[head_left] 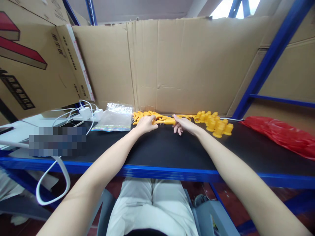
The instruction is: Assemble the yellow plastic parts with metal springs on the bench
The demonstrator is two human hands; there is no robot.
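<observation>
Both my arms reach forward over a black shelf top (172, 150). My left hand (146, 124) is closed on one end of a long yellow plastic part (165, 121). My right hand (183, 125) pinches the same part's other end, fingers curled. Behind my left hand lies a heap of long yellow parts (145, 114). To the right of my right hand stands a cluster of short yellow flanged pieces (216, 123).
A clear plastic bag (115, 118) lies left of the yellow parts, with white chargers and cables (86, 114) beyond it. A red plastic bag (283, 134) lies at the right. Cardboard (172, 65) walls the back; blue rack posts (268, 62) stand right.
</observation>
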